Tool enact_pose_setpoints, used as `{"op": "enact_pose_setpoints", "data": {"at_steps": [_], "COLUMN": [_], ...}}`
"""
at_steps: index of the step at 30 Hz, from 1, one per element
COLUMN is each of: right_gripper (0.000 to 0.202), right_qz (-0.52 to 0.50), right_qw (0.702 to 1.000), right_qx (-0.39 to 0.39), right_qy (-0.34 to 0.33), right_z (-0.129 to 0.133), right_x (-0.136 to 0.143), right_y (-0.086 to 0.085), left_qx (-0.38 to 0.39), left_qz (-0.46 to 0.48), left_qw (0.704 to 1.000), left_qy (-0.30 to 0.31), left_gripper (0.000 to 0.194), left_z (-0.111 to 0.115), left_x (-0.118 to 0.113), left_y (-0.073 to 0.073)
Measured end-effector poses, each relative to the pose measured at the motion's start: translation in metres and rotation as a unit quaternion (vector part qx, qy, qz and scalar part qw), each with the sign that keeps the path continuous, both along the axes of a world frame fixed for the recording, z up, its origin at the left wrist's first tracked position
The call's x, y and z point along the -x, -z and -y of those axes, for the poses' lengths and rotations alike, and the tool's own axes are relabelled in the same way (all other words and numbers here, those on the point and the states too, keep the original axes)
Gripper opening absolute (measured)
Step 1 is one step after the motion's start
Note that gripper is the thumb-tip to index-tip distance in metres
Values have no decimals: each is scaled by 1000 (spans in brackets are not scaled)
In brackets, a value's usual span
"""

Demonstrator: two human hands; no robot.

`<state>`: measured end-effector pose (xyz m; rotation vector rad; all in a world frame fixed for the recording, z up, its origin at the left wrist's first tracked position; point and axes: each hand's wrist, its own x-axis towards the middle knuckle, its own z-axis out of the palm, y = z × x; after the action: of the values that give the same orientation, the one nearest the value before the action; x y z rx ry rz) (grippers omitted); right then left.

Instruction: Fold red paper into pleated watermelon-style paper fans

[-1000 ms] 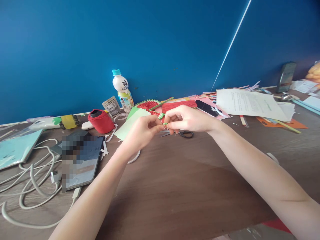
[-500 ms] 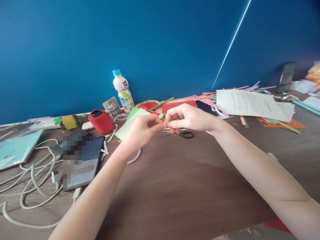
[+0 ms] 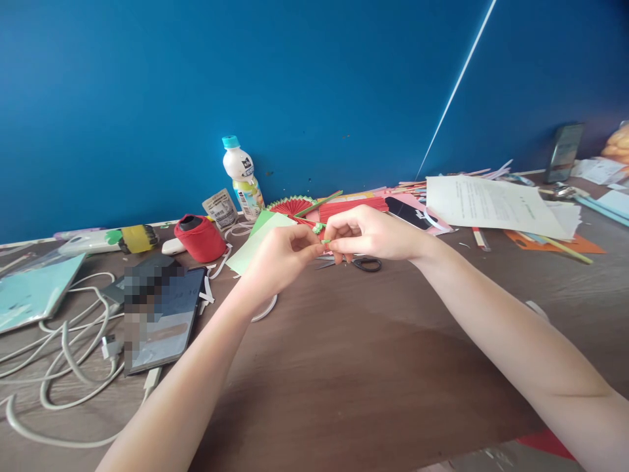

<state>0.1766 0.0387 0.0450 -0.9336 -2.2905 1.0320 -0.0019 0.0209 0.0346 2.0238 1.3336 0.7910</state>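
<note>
My left hand (image 3: 289, 254) and my right hand (image 3: 367, 233) meet fingertip to fingertip above the far part of the table. Between the pinched fingers is a small green paper piece (image 3: 325, 242), mostly covered by the fingertips. Just behind and below the hands lie scissors (image 3: 367, 264) with dark handles, their blades partly hidden. A red pleated paper fan (image 3: 293, 207) with a green edge sits beyond the left hand, and a red pleated paper (image 3: 351, 208) beyond the right. Light green paper sheets (image 3: 253, 248) lie beside the left hand.
A drink bottle (image 3: 242, 180) stands by the blue wall, near a red-wrapped roll (image 3: 200, 237). On the left lie a tablet-like device (image 3: 170, 328) and white cables (image 3: 63, 347). A printed sheet (image 3: 484, 204) rests over coloured strips at right. A phone (image 3: 564, 152) leans at the back.
Both hands stay almost in place, still pinching the small green piece; the fingers have shifted only slightly. Nothing on the table has visibly moved.
</note>
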Motion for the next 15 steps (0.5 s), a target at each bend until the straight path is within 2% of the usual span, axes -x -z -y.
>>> {"op": "enact_pose_setpoints", "data": {"at_steps": [9,15], "right_gripper": [10,10], "right_qz": [27,34], "right_qw": [998,998], "right_qx": [-37,-34], "right_qy": [30,30], "right_z": [6,6], "right_x": [3,3], "right_y": [-4,-4], "left_qx": [-7,-19], "left_qz": [-16,-20], "left_qw": [1000,1000], "left_qy": [3,-8], "left_gripper": [18,17], "left_z": [2,2], "left_x": [1,0], "left_y": [-1,0]}}
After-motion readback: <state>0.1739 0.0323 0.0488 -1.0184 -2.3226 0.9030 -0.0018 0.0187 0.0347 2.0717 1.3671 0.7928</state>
